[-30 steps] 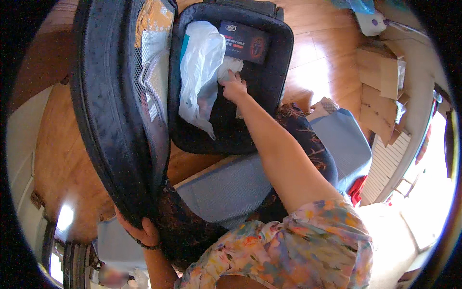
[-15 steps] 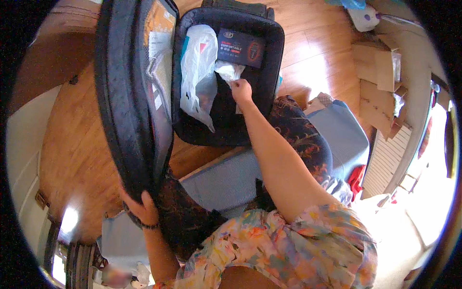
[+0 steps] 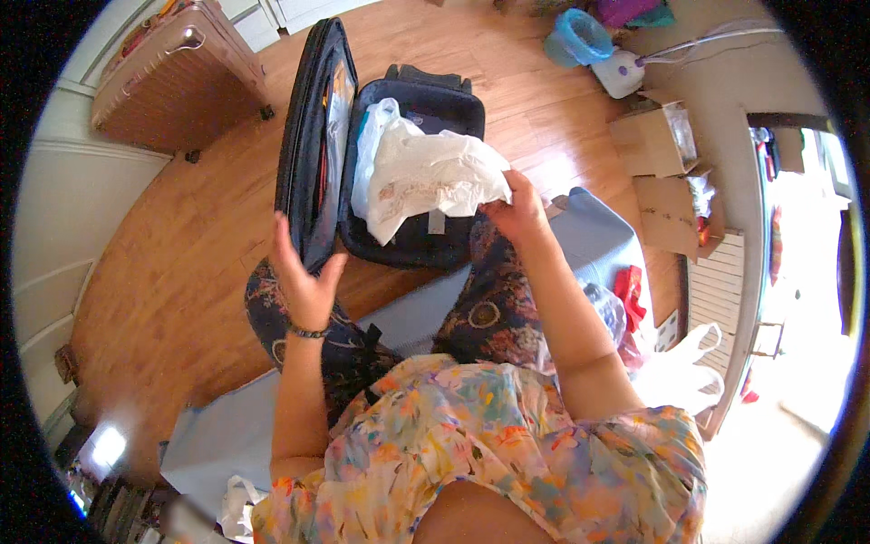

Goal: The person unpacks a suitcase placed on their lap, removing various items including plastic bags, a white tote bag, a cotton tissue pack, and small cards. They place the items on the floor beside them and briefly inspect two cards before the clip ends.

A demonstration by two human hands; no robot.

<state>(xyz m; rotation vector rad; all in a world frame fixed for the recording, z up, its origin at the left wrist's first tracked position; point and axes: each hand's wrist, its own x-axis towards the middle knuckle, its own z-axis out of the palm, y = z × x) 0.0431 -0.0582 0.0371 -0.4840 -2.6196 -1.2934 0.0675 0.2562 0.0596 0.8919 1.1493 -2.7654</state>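
You're over a wooden floor (image 3: 181,263). On it ahead of you lies an open black suitcase (image 3: 412,245), its lid (image 3: 308,154) raised at the left. Far left stands a brown suitcase (image 3: 172,77). A blue mat (image 3: 598,236) lies near you; cardboard boxes (image 3: 657,163) sit at the right, a blue tub (image 3: 580,36) beyond them.

A brown hard-shell case (image 3: 177,77) is seen lying on the wooden floor (image 3: 172,263) at upper left, close to a white wall (image 3: 45,227). At upper right, a blue tub (image 3: 580,38) is set just beside a white appliance (image 3: 621,72), with two open cardboard boxes (image 3: 657,140) placed below them near a white radiator (image 3: 716,290). A red cloth (image 3: 628,292) and a white carrier bag (image 3: 675,376) are shown at the edge of a blue mat (image 3: 598,240).
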